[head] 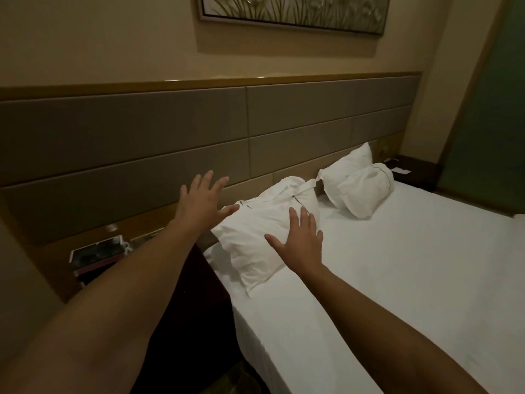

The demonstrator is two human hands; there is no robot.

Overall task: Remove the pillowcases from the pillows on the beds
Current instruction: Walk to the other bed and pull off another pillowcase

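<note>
Two white pillows in white pillowcases lie at the head of a bed with a white sheet [412, 265]. The near pillow [252, 243] is rumpled, with a thin dark piping line. The far pillow [358, 191] leans against the headboard. My left hand [200, 203] hovers open, fingers spread, at the near pillow's left corner; whether it touches the fabric I cannot tell. My right hand [301, 241] is open over the same pillow's right side, palm down. Neither hand holds anything.
A grey padded headboard [142, 143] runs along the wall. A dark nightstand [181, 297] with a tray of items [99, 254] stands left of the bed. Another nightstand [414, 172] sits at the far right. A framed picture [292, 12] hangs above.
</note>
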